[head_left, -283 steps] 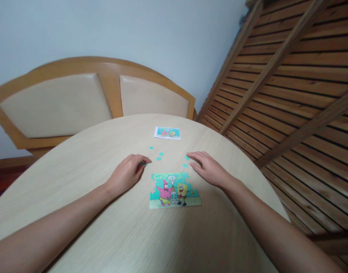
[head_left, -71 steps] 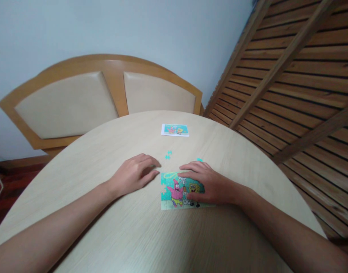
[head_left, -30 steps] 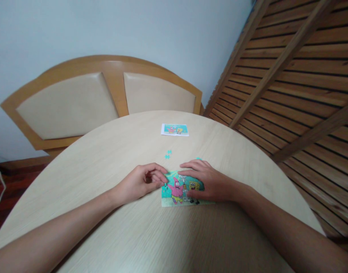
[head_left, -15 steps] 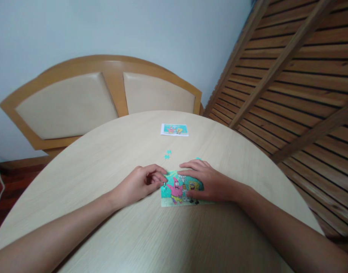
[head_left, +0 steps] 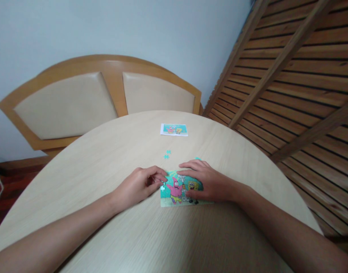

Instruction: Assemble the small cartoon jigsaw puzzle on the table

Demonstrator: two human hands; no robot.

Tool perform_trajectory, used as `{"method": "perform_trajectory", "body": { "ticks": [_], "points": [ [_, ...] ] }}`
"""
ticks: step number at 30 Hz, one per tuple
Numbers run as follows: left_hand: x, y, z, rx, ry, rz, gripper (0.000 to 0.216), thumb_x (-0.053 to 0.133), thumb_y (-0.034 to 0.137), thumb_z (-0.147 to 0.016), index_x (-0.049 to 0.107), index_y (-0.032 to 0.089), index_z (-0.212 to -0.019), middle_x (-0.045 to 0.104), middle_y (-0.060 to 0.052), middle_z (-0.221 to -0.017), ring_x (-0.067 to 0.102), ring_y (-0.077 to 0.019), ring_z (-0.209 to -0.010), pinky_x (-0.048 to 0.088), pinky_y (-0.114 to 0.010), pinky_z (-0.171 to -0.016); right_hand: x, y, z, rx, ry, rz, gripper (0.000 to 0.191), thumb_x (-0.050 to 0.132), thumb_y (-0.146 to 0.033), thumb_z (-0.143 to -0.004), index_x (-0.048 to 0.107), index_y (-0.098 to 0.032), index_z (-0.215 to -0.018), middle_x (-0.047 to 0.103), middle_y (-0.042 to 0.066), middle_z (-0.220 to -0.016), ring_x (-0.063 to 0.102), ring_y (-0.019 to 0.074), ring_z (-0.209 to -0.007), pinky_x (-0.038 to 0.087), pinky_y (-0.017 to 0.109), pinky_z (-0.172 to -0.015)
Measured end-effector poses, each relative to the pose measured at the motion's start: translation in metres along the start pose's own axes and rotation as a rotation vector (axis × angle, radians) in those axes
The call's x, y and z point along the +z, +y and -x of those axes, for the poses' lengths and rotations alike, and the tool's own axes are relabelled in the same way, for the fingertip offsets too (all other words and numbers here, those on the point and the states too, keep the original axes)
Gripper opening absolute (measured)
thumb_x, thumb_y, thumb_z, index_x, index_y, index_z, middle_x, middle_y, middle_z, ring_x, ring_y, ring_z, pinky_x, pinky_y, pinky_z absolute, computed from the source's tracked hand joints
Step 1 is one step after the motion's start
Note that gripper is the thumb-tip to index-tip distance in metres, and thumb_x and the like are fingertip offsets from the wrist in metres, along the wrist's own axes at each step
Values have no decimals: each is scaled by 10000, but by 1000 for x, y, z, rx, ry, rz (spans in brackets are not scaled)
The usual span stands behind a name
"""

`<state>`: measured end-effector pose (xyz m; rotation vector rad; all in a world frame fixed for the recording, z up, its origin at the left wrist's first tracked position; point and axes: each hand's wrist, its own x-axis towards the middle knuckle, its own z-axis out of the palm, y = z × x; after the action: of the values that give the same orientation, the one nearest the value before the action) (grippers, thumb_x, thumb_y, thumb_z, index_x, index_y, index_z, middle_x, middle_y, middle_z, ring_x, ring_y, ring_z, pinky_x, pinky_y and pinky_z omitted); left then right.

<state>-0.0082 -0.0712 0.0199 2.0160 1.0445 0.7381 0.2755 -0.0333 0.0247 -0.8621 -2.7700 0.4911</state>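
Observation:
A partly covered jigsaw puzzle point(head_left: 176, 189) with a pink starfish and a yellow sponge character lies flat on the table. At its upper left edge my left hand point(head_left: 142, 184) is closed, thumb and fingertips pinched on a small puzzle piece that is mostly hidden. A pale gap shows in the puzzle just below those fingertips. My right hand point(head_left: 204, 180) rests over the puzzle's right part, fingers spread and lying flat, covering that side. Two loose teal puzzle pieces point(head_left: 166, 156) lie beyond the puzzle. Another teal piece point(head_left: 198, 158) peeks out behind my right fingers.
A picture card point(head_left: 174, 130) with the same characters lies farther back on the round wooden table point(head_left: 128, 235). Behind the table stands a padded wooden chair back point(head_left: 85, 102) against the wall. A slatted wooden panel point(head_left: 304, 76) rises at the right.
My left fingertips have shifted very slightly at the puzzle's edge, and the pale gap below them shows more clearly. My right hand stays in place.

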Motion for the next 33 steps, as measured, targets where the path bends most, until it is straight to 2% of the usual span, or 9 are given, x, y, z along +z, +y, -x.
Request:
{"method": "perform_trajectory", "body": {
  "ticks": [5, 9, 15, 25, 29, 33],
  "points": [
    [-1, 1, 0, 43, 5, -119, 191, 574, 232, -937, 688, 185, -1084, 759, -48, -1015, 693, -140, -800, 549, -259, -706, -1, -1, 0, -2, -2, 2, 629, 628, -612, -886, 568, -254, -1399, 519, 144, -1474, 460, 338, -1329, 303, 578, -1117],
    [-2, 0, -1, 94, 47, -229, 193, 598, 232, -922, 677, 200, -1095, 732, -39, -961, 660, -161, -807, 536, -293, -727, -1, -1, -1, -3, -3, 1, 633, 636, -607, -883, 564, -255, -1404, 518, 143, -1473, 459, 336, -1329, 295, 579, -1122],
    [-5, -2, -1, 149, 47, -331, 176, 637, 251, -922, 648, 218, -1095, 699, -54, -1065, 625, -221, -1017, 515, -398, -912, 0, 0, 0, -1, -2, -1, 629, 642, -598, -881, 571, -249, -1399, 521, 141, -1471, 459, 337, -1331, 292, 565, -1127],
    [-3, -11, -6, 271, 72, -399, 272, 633, 281, -912, 614, 220, -1177, 636, -87, -1253, 585, -246, -1179, 491, -467, -1019, 0, 1, 0, -13, 8, 3, 617, 642, -589, -891, 565, -282, -1421, 520, 125, -1472, 458, 324, -1327, 314, 536, -1113],
    [-2, -7, -8, 285, 38, -426, 314, 630, 332, -927, 599, 228, -1222, 628, -96, -1290, 586, -264, -1197, 499, -482, -1023, 5, -2, -3, -5, 40, 40, 610, 628, -609, -894, 575, -302, -1418, 516, 125, -1467, 442, 334, -1332, 303, 549, -1112],
    [0, -1, -7, 377, -58, -440, 426, 616, 336, -938, 539, 240, -1346, 584, -103, -1389, 549, -271, -1283, 478, -483, -1073, 12, -9, -12, 3, 101, 54, 589, 650, -601, -879, 604, -301, -1384, 580, 121, -1370, 496, 328, -1257, 354, 533, -1065]
  ]
}}
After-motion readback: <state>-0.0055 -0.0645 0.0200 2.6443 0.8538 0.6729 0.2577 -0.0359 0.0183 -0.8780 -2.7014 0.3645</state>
